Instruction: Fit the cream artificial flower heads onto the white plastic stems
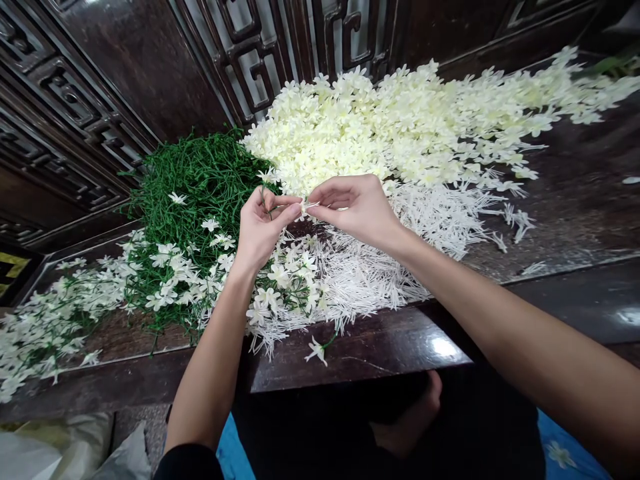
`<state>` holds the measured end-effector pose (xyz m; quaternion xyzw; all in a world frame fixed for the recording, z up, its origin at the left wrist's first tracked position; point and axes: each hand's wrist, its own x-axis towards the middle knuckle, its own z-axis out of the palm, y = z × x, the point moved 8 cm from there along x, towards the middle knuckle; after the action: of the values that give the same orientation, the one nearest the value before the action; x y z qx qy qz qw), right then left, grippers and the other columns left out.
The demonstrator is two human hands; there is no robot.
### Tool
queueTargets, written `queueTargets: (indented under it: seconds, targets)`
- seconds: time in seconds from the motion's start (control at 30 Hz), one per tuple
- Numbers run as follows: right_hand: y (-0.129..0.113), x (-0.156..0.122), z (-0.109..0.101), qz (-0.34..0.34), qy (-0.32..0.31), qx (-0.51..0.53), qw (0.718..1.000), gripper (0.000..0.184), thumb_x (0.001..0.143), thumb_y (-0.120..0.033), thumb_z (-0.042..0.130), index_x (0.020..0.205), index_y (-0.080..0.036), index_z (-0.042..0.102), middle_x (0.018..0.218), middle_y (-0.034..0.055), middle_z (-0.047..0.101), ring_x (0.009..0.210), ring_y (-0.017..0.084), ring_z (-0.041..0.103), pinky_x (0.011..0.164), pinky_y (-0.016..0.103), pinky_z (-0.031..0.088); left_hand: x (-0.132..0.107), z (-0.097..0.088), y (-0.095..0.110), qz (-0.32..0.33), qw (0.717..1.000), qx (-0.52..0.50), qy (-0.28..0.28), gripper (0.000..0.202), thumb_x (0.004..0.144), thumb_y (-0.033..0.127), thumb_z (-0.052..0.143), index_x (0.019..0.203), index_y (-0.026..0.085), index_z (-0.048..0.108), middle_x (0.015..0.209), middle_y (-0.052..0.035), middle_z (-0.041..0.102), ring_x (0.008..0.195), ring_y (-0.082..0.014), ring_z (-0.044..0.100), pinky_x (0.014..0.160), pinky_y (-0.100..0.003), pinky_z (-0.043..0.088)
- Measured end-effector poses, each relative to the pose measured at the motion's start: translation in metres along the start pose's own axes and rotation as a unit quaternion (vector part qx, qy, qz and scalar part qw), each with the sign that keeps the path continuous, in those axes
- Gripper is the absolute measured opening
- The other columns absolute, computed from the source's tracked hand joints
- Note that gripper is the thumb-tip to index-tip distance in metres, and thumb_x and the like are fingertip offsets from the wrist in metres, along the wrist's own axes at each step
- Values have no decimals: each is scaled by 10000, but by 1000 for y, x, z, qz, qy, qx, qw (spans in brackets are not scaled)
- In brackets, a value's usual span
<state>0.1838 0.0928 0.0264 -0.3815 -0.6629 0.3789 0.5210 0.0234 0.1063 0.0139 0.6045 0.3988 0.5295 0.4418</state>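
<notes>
Dark carved panelling, pale bags.

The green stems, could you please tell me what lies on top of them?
White flowers lie on the green stems, mostly along their near side, with a few farther back. The left hand hides part of their right side, so anything there cannot be seen.

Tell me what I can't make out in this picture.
All in the head view:
Small white piece between the left hand and right hand: too small, partly covered by them.
Lower layers of the green stem pile: hidden under upper stems.
Gold-and-black item: cut off by the left edge.
Pale bag-like material: cut off by the bottom edge.
</notes>
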Motion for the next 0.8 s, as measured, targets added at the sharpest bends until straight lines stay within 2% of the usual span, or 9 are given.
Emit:
queueTargets:
  seconds: [0.2,0.47,0.67,0.8]
  targets:
    - [0,-1,1,-8,13,-6,1000,110,743,-274,751,798,-185,784,821,50,762,738,183,709,784,389,631,2,0,2,20,998,67,-1,499,766,262,780,754,241,281,800,8,681,742,-101,682,737,-261,600]
    - [0,-2,-1,-16,39,-8,999,91,728,-233,730,772,-171,780,769,42,752,690,174,696,728,365,627,1,3,1,12,1000,20,-18,487,759,259,792,748,237,306,829,-8,691,763,-120,704,778,-304,625]
    - [-2,-3,4,-27,4,-7,1000,85,744,-218,714,789,-167,766,781,44,748,689,166,686,694,341,613,0,4,1,-3,999,31,-13,462,749,193,777,724,231,317,811,6,688,710,-92,668,736,-264,601]
    - [-2,-3,4,-26,1,-7,1000,94,750,-224,727,801,-156,767,788,57,745,691,167,682,693,344,606,0,4,4,12,998,51,-16,495,755,242,796,702,229,304,804,0,690,709,-98,663,721,-271,605]
